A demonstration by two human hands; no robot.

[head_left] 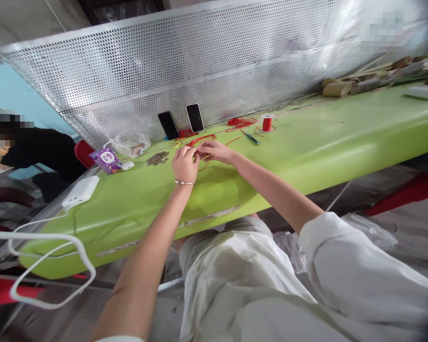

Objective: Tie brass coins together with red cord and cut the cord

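Note:
Over the green table, my left hand (pixel 184 164) and my right hand (pixel 215 151) meet, fingertips pinched together on a thin red-orange cord. A loop of that cord (pixel 204 165) hangs below the fingers; the exact pinch point is hidden by them. Just behind my hands lie red strands (pixel 200 139). To their right are a spool of red cord (pixel 267 124), a pile of red cord (pixel 241 123) and dark-handled tweezers or a similar slim tool (pixel 251 137). Left of my left hand is a heap of small brown pieces (pixel 158 158).
Two phones, one black (pixel 168 125) and one white-edged (pixel 195 118), lean against a perforated metal panel (pixel 185 71). A purple packet (pixel 106 160), a clear plastic bag (pixel 131 144) and a white power bank (pixel 81 191) with a cable sit left. Bamboo pieces (pixel 337 89) lie far right. Another person sits left.

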